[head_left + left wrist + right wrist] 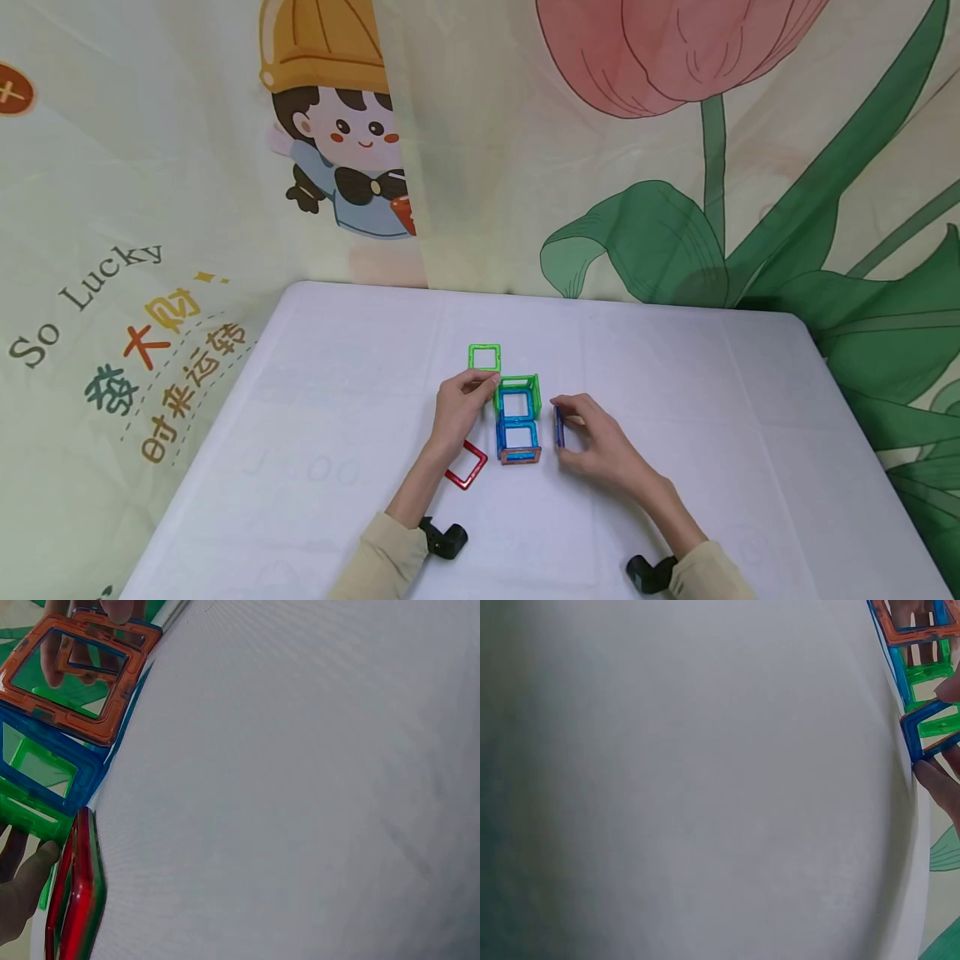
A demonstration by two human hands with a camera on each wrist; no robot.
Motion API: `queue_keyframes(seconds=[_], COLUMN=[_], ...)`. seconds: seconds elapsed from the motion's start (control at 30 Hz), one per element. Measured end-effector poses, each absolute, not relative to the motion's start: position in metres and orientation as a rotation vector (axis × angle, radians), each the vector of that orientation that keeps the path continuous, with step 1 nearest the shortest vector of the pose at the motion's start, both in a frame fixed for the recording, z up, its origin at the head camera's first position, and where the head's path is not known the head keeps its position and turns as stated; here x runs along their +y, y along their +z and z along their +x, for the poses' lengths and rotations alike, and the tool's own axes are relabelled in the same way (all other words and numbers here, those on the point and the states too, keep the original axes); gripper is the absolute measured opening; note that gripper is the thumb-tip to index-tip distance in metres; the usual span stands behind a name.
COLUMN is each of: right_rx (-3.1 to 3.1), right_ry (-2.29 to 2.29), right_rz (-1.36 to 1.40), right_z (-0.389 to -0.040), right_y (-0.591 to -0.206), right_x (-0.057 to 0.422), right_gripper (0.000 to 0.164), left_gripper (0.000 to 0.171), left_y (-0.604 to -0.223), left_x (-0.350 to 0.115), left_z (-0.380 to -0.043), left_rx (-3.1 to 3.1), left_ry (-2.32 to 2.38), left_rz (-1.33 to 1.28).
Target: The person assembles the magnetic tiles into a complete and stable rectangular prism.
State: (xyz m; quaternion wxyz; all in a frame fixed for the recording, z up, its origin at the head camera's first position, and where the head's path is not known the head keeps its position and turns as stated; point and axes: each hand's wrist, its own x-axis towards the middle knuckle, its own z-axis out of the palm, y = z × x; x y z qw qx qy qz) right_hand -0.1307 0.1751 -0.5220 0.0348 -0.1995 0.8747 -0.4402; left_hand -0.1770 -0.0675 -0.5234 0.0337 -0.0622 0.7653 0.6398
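Observation:
A box-like row of square magnetic tiles stands mid-table: green tiles (537, 397) at the back, blue tiles (518, 422) in front, an orange tile (116, 712) at the near end. My left hand (459, 412) has its fingertips at the back left corner, where thumb and finger pinch a green tile (34, 817). Just right of the row, my right hand (606, 450) holds a blue tile (558, 427) on edge between thumb and fingers. An orange edge shows along this blue tile (911, 739) in the right wrist view.
Near my left wrist lies a red tile (477, 475), partly covered by the hand; green shows along its side in the left wrist view. Behind the row is another green tile (484, 347). A white cloth covers the table (712, 400); a printed curtain (480, 167) hangs behind.

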Motion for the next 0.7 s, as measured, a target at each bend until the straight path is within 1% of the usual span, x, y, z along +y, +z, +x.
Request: queue_keyframes(seconds=[0.1, 0.37, 0.7], right_rx=[2.675, 2.601, 2.454], right_ry=[-1.371, -1.431, -1.567], right_rz=[-0.614, -0.587, -0.548], right_z=[-0.129, -0.13, -0.131], right_y=[-0.522, -0.525, -0.53], right_x=[0.174, 0.17, 0.164], right_gripper=[0.071, 0.067, 0.068], left_gripper=[0.024, 0.023, 0.022], left_y=[-0.525, -0.526, -0.526], left_x=[-0.067, -0.067, -0.067], left_z=[-0.177, -0.178, -0.179], left_rx=[2.354, 2.374, 2.363], left_ry=[1.968, 1.959, 1.975], left_rz=[-0.189, -0.187, -0.19])
